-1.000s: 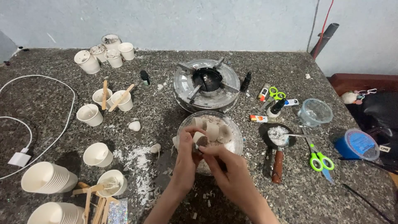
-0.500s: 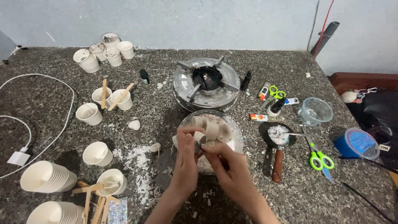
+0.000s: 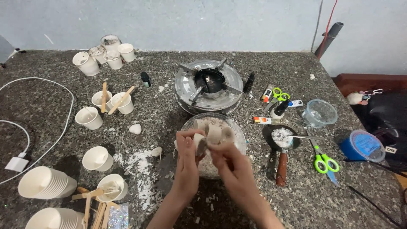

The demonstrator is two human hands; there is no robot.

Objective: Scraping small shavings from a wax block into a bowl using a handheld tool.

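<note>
1. Pale wax piece [image 3: 200, 144] sits pinched between both my hands, right over the near-left rim of the glass bowl [image 3: 237, 131], mid-counter, just near of the metal burner [image 3: 210, 87].
2. Left hand [image 3: 186, 159]: fingers curled, thumb and fingertips pressed on the left side of the piece. Pinching it, not spread.
3. Right hand [image 3: 231, 163]: fingers bent in, closed on the right side of the same piece. Exact contact is partly hidden by my knuckles.
4. Step in hand, my read: breaking or crumbling the piece over the bowl. The bowl already holds several chunky pale pieces [image 3: 216, 132] plus crumbs, and white flakes [image 3: 140, 163] litter the counter to the left.
5. Next move, as I judge it: needs a twist or snap with both pinches firm, kept above the bowl so bits drop inside and not onto the granite.
6. Nearby: small dark pan [image 3: 280, 138] with white stuff and a spoon to the right, green scissors [image 3: 324, 162] further right, white paper cups [image 3: 98, 157] and wooden sticks [image 3: 91, 203] on the left, blue-lidded tub [image 3: 361, 146] at far right.
</note>
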